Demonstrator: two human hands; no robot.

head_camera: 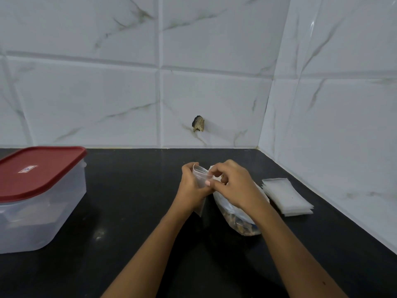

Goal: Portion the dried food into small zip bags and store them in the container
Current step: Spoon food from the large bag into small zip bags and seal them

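A small clear zip bag stands upright above the black counter, held by my left hand along its left side. My right hand pinches the bag's top edge with thumb and fingers. Right under my right hand lies a larger clear bag of brown dried food, partly hidden by my wrist. A stack of empty small zip bags rests on the counter to the right. At the far left stands a translucent plastic container with its red lid on.
The black counter meets white marble-look tiled walls at the back and on the right, forming a corner. A dark chipped hole marks the back wall just above the counter.
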